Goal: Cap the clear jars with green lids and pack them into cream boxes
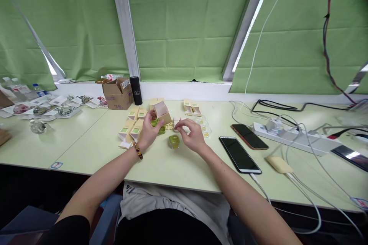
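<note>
My left hand (150,132), a beaded bracelet at its wrist, grips a small cream cardboard box (163,113) that is tilted, its pale inner side showing. My right hand (192,134) is just right of the box with thumb and fingertips pinched together; what lies between them, if anything, is too small to make out. On the table below the fingertips stands a small green glass container (174,141). More green pieces (161,130) lie partly hidden behind my left hand. Several cream boxes with green labels (126,130) stand left of that hand.
Behind the hands are more small boxes (192,107) and clear round pieces with yellow centres (205,128). A brown carton (117,93) and black cylinder (136,90) stand at the back. Phones (240,155), a power strip (296,138) and cables occupy the right; bagged glass items (40,111) the left.
</note>
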A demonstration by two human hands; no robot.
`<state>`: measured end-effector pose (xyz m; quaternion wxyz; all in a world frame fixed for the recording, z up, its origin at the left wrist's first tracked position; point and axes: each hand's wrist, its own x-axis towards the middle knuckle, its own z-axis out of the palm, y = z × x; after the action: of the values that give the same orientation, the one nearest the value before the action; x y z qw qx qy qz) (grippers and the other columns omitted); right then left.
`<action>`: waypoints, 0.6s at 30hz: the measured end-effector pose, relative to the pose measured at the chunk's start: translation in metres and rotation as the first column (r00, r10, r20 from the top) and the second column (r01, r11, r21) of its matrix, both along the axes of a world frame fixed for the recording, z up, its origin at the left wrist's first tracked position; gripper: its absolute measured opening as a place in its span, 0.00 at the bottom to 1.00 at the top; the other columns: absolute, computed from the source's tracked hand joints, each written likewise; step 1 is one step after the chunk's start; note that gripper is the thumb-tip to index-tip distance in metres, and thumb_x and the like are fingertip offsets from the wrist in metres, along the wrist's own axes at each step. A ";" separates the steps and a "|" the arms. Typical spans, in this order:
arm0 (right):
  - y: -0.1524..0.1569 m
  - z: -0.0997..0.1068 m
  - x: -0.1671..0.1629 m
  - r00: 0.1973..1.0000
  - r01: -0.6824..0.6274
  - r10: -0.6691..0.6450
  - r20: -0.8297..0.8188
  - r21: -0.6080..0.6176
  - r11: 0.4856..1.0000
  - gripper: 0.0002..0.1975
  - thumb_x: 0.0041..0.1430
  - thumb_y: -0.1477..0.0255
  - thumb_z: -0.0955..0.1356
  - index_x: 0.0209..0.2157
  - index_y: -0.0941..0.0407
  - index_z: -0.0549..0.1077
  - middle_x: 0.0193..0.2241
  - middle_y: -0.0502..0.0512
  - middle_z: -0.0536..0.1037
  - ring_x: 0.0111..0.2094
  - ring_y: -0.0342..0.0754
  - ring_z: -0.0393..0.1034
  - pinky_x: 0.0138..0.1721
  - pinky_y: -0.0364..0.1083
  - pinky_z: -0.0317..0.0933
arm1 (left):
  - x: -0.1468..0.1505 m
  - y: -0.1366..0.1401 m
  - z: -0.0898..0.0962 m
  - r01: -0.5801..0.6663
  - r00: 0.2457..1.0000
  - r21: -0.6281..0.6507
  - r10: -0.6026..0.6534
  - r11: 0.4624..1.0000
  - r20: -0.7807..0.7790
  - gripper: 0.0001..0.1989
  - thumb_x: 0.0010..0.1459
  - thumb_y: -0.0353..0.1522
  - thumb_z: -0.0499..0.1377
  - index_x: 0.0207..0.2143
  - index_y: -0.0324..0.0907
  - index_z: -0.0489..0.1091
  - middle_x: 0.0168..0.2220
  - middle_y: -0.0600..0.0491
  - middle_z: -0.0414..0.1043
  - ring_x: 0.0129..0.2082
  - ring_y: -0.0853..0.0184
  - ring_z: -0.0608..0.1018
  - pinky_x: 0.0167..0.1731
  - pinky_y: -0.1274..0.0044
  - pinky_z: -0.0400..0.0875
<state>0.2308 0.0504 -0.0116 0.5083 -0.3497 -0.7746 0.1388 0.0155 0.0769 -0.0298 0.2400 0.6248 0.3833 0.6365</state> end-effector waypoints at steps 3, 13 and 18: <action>0.004 0.010 0.012 0.949 0.091 -0.075 0.305 -0.040 0.995 0.07 0.60 0.78 0.71 0.37 0.51 0.78 0.37 0.54 0.85 0.43 0.57 0.77 0.52 0.57 0.65 | -0.007 0.003 0.005 0.016 1.000 -0.065 -0.016 0.998 -0.007 0.29 0.56 0.42 0.72 0.55 0.42 0.69 0.57 0.41 0.76 0.55 0.55 0.80 0.56 0.62 0.75; 0.004 0.006 0.013 0.793 0.013 0.080 0.604 -0.149 0.989 0.18 0.53 0.73 0.80 0.46 0.51 0.79 0.44 0.58 0.83 0.51 0.61 0.74 0.52 0.56 0.65 | -0.022 0.007 0.026 0.052 0.971 -0.142 -0.084 0.988 -0.226 0.27 0.47 0.35 0.74 0.50 0.42 0.74 0.52 0.44 0.81 0.51 0.52 0.82 0.56 0.58 0.76; 0.005 0.005 0.011 0.774 0.030 0.069 0.629 -0.146 0.989 0.16 0.54 0.72 0.80 0.44 0.52 0.81 0.42 0.58 0.83 0.47 0.60 0.76 0.48 0.54 0.66 | -0.030 -0.001 0.019 -0.032 0.915 -0.163 -0.036 0.986 -0.401 0.24 0.50 0.40 0.73 0.49 0.42 0.76 0.51 0.44 0.81 0.52 0.50 0.81 0.53 0.58 0.75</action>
<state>0.2421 0.0552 -0.0063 0.1901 -0.4047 -0.8913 0.0754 -0.0149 0.0762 -0.0109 0.2079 0.7206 0.4755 0.4598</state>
